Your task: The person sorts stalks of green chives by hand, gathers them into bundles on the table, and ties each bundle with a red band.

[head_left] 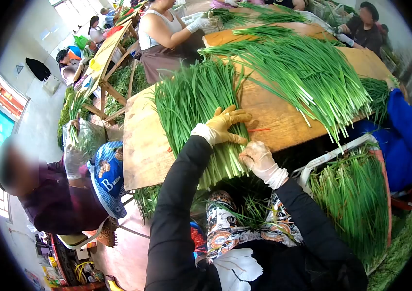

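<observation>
A thick pile of garlic chives (191,99) lies on the wooden table in front of me, pale stem ends pointing towards my lap. Across its right side rests my left hand (225,127) in a yellow glove, fingers spread. My right hand (262,162), in a whitish glove, is curled closed beside the stem ends at the table's edge. Whatever its fingers may pinch is hidden. Just right of my left hand, a thin red strip (259,129) lies on the wood. Further right is a second, larger heap of chives (313,72).
The wooden table (138,145) ends close to my lap. A crate (389,194) full of chives stands at my right, near a blue cloth (405,140). At my left sits a person (60,194) holding chives; a standing person (167,34) works across the table.
</observation>
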Demonstrator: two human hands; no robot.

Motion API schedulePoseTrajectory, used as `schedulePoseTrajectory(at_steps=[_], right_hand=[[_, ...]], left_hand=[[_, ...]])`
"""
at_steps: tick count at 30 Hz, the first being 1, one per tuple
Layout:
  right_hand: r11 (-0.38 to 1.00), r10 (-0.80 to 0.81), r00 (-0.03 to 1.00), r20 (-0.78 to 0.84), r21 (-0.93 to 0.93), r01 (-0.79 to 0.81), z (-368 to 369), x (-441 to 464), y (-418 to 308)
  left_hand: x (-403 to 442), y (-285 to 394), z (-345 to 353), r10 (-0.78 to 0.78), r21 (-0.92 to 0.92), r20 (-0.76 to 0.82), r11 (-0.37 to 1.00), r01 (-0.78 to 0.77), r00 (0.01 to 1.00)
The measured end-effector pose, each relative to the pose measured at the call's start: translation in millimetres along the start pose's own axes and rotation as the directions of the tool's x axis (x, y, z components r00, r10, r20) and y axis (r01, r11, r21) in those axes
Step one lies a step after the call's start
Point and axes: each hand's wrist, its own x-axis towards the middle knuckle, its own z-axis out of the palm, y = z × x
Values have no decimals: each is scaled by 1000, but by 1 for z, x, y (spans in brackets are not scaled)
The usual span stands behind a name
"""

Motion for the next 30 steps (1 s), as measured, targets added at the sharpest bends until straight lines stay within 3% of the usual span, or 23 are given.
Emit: schedulePoseTrajectory(at_steps=[1, 2, 3, 4, 6, 8, 10, 11, 12, 13, 14, 16, 17, 18, 20, 21, 23, 25, 26, 27, 28, 30], right_hand=[[1000, 0, 1000, 0, 0, 0, 2, 0, 1], [901, 165, 986, 29, 403, -163, 2, 0, 2], [625, 302, 945, 122, 724, -293, 3, -1, 3], [624, 302, 945, 122, 724, -293, -3, 0, 1], [318, 363, 891, 272, 863, -393, -22, 0, -4], [292, 324, 904, 280, 879, -377, -32, -1, -10], [244, 258, 870, 419, 843, -479, -54, -9, -22], [521, 29, 746, 665, 627, -579, -69, -20, -22], [773, -110, 479, 871, 378, -510, -78, -29, -21], [832, -153, 520, 840, 393, -390, -79, -29, -21], [988, -64, 625, 778, 137, -69, -81, -33, -28], [999, -49, 757, 652, 20, 48, -80, -27, -34], [702, 130, 856, 500, 563, -436, -75, -21, -48], [962, 169, 912, 374, 139, -236, -81, -3, -61], [968, 164, 948, 272, 139, -208, -71, 1, -58], [968, 167, 952, 256, 138, -207, -62, 3, -49], [982, 149, 981, -120, -99, -162, -35, 6, -21], [964, 97, 995, -37, -245, -103, -22, 7, -5], [944, 95, 995, 39, -320, -78, -8, 5, -1], [838, 104, 977, 184, -545, 13, 16, 1, 19], [889, -78, 997, 20, -450, 78, 13, 0, 15], [974, 119, 986, 115, -207, -94, -16, -1, 18]], left_hand=[[-1, 0, -1, 0, 0, 0, 1000, 0, 1000], [-1, 0, -1, -2, -5, 6, 1000, 2, 1000], [-1, 0, 0, -2, -14, 10, 1000, 2, 1000], [-1, -1, 0, -2, -14, 10, 1000, 2, 1000], [0, -3, 4, -3, 41, 3, 999, 3, 1000], [1, -4, 6, -2, 48, -11, 999, 2, 1000], [5, -1, 6, -2, 55, -27, 999, 3, 1000], [5, 3, 5, 4, 90, -22, 996, -2, 1000], [0, 3, 5, 5, 124, -17, 992, -2, 1000], [-1, 8, 2, 1, 143, -19, 990, 2, 1000], [-4, 12, 1, -5, 137, -24, 990, 8, 1000], [-1, 21, -2, -36, 240, 24, 970, 29, 999], [3, 17, 5, -49, 275, 1, 960, 46, 999], [3, 13, 9, -52, 272, -7, 961, 52, 999], [3, 12, 13, -29, 340, -41, 940, 42, 999], [1, 8, 13, 60, 404, -68, 914, -27, 996], [-1, 3, 18, 72, 394, -84, 919, -33, 994], [1, 1, 16, 125, 410, -91, 909, -77, 988], [1, 8, 13, 60, 346, -74, 938, -31, 995], [3, 7, 14, 63, 362, -77, 932, -31, 995], [4, 7, 14, 64, 374, -82, 927, -29, 995], [5, 6, 14, 26, 355, -75, 935, 2, 997]])
